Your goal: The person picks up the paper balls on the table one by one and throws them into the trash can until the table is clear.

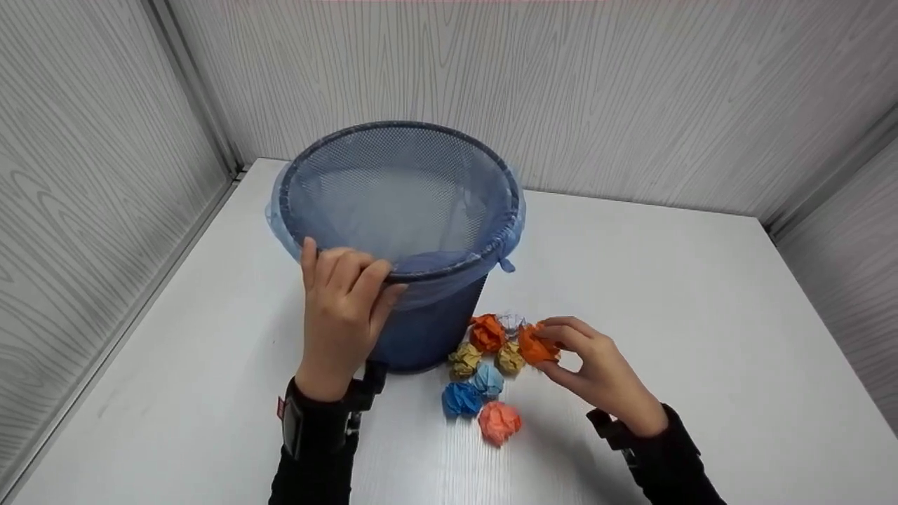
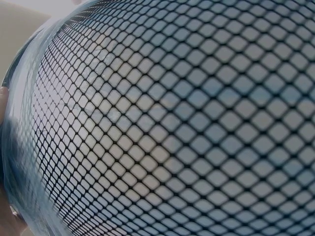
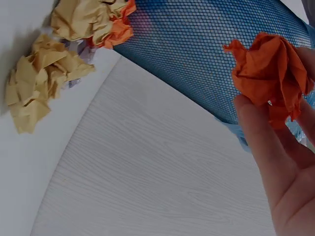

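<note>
A dark mesh wastebasket (image 1: 435,330) with a translucent blue liner folded over its rim stands on the white table. My left hand (image 1: 340,308) grips the near left part of that rim, fingers over the edge and thumb outside. Close up, the basket's mesh (image 2: 187,118) fills the left wrist view, with only bits of the hand at its left edge. Right of the basket, my right hand (image 1: 596,361) pinches an orange crumpled paper ball (image 3: 268,71) between thumb and fingers. In the right wrist view the ball appears raised off the table.
Several crumpled paper balls lie by the basket's right side: orange (image 1: 487,333), white (image 1: 511,323), two yellow (image 1: 464,361), light blue (image 1: 488,379), blue (image 1: 461,400) and coral (image 1: 499,423). Pale wood-grain panels (image 1: 596,98) enclose the table's back and sides.
</note>
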`<move>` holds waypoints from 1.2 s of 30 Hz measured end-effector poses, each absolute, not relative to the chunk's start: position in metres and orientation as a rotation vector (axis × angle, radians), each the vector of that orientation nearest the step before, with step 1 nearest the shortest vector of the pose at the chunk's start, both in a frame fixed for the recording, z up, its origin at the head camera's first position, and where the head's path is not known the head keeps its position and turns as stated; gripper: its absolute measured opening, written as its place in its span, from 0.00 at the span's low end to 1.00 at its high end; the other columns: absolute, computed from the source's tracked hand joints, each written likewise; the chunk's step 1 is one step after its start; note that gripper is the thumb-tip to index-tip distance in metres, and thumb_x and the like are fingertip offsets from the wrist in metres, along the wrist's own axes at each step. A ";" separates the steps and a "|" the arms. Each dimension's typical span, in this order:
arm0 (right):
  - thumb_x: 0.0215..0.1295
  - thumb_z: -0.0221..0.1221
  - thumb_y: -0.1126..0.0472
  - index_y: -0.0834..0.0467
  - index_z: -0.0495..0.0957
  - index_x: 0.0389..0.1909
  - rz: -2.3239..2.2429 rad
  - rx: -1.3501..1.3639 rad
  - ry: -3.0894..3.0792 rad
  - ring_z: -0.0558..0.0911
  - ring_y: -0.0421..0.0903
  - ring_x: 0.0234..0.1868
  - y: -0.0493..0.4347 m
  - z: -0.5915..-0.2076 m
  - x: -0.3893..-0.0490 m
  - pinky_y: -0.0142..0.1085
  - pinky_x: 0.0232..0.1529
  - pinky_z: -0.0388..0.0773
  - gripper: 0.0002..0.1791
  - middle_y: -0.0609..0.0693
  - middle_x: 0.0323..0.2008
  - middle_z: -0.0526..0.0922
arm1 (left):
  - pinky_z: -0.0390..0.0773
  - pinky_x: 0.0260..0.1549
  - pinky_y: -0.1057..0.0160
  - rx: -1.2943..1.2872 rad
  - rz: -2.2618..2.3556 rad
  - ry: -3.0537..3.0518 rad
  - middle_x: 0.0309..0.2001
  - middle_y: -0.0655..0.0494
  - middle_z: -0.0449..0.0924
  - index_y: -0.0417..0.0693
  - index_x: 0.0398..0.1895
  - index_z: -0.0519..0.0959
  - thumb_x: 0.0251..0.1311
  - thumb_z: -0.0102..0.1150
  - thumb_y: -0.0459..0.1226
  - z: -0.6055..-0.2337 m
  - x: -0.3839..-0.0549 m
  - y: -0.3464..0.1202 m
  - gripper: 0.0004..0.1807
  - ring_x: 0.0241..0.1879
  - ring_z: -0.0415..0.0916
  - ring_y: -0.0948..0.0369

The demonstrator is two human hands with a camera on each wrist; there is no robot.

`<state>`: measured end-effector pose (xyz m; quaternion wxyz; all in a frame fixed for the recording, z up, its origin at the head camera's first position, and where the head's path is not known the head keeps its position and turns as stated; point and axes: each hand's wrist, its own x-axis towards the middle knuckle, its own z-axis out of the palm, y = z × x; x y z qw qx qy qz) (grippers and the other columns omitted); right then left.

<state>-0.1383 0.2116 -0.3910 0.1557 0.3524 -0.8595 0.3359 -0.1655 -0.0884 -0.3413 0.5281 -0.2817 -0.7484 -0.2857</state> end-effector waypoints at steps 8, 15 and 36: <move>0.55 0.61 0.61 0.69 0.73 0.43 1.109 0.965 -2.018 0.77 0.46 0.39 0.185 -0.375 -0.142 0.28 0.39 0.73 0.18 0.61 0.43 0.73 | 0.47 0.54 0.41 -0.674 -0.688 -1.778 0.28 0.49 0.68 0.41 0.31 0.72 0.61 0.47 0.46 -0.342 -0.165 -0.088 0.16 0.35 0.65 0.50; 0.57 0.59 0.58 0.73 0.71 0.39 1.223 0.906 -1.800 0.77 0.45 0.37 0.164 -0.362 -0.143 0.30 0.36 0.75 0.20 0.63 0.41 0.73 | 0.48 0.53 0.40 -0.667 -0.680 -1.782 0.28 0.49 0.69 0.42 0.30 0.72 0.61 0.47 0.46 -0.343 -0.166 -0.089 0.16 0.35 0.66 0.50; 0.55 0.60 0.58 0.76 0.68 0.40 1.311 0.947 -1.537 0.76 0.52 0.40 0.127 -0.289 -0.158 0.36 0.38 0.75 0.24 0.63 0.42 0.72 | 0.47 0.54 0.41 -0.671 -0.685 -1.800 0.29 0.48 0.69 0.41 0.30 0.73 0.61 0.47 0.47 -0.342 -0.166 -0.089 0.17 0.36 0.66 0.49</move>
